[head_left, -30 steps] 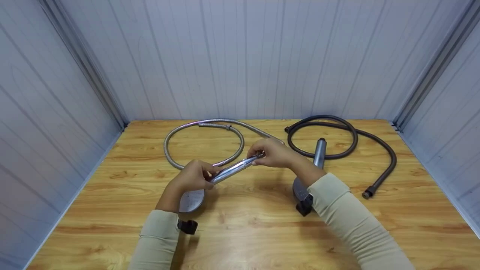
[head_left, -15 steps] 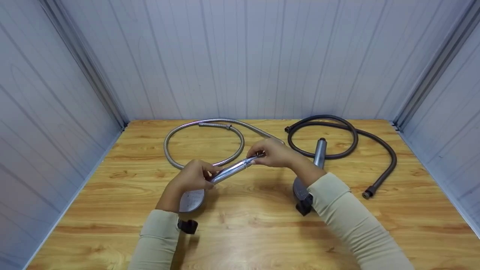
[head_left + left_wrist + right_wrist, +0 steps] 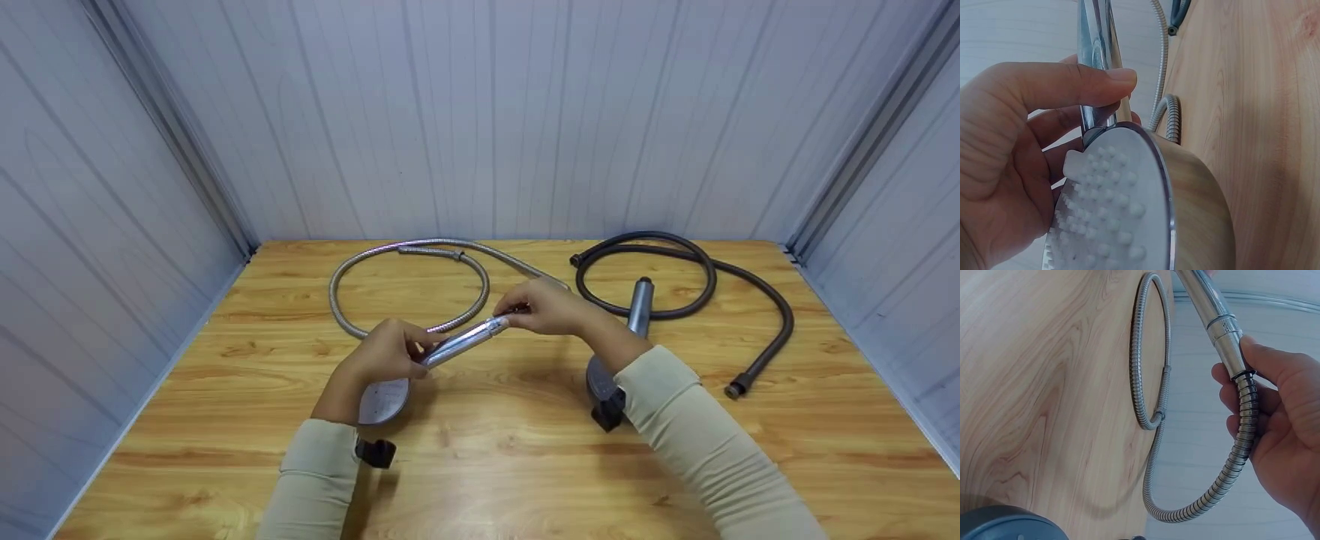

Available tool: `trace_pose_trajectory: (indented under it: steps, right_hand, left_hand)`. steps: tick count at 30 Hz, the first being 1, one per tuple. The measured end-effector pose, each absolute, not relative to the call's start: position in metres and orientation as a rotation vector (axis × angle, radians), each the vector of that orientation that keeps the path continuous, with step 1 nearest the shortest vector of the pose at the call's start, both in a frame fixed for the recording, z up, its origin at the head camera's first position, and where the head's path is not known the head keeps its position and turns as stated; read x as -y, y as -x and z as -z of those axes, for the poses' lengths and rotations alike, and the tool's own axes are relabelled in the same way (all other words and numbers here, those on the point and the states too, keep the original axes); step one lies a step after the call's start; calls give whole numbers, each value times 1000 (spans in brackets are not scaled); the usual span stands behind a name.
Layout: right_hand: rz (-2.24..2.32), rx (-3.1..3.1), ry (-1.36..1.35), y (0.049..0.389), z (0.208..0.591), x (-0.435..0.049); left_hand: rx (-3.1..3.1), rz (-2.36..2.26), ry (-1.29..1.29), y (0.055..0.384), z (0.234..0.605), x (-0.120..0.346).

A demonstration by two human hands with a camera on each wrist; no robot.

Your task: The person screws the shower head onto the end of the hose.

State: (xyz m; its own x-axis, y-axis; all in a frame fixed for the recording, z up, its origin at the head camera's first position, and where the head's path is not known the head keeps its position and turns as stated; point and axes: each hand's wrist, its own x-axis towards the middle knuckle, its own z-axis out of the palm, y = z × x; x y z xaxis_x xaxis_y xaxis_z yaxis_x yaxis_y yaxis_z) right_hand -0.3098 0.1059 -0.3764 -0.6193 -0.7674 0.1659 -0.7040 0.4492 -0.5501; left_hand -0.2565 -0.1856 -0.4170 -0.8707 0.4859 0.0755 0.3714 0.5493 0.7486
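Observation:
My left hand [image 3: 386, 351] grips a chrome shower head [image 3: 1114, 202] by its handle, just where it meets the round head. In the left wrist view the thumb lies across the handle, and white nubs cover the spray face. At the handle's far end, my right hand [image 3: 551, 307] pinches the chrome hose connector [image 3: 1232, 351] between thumb and fingers. From that connector a silver shower hose [image 3: 1241, 439] curves down beside the fingers. The connector sits in line against the handle's end. Both hands hold these pieces above the wooden table.
The silver hose's loop [image 3: 334, 292] lies on the wooden table [image 3: 495, 465]. To the right lie a second, grey shower head [image 3: 640, 307] and a coiled dark hose [image 3: 780, 304]. Pale panel walls [image 3: 480, 120] close the back and both sides.
My right thumb and fingertips have shifted slightly on the connector, toward the handle. The left hand and the shower head keep their place.

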Motion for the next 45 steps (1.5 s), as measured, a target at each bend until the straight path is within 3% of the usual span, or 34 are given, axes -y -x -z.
trace_pose_trajectory:
  steps: [45]
  right_hand:
    - [902, -2609, 1345, 306, 369, -105]
  left_hand:
    - [-2641, -1218, -777, 254, 413, 186]
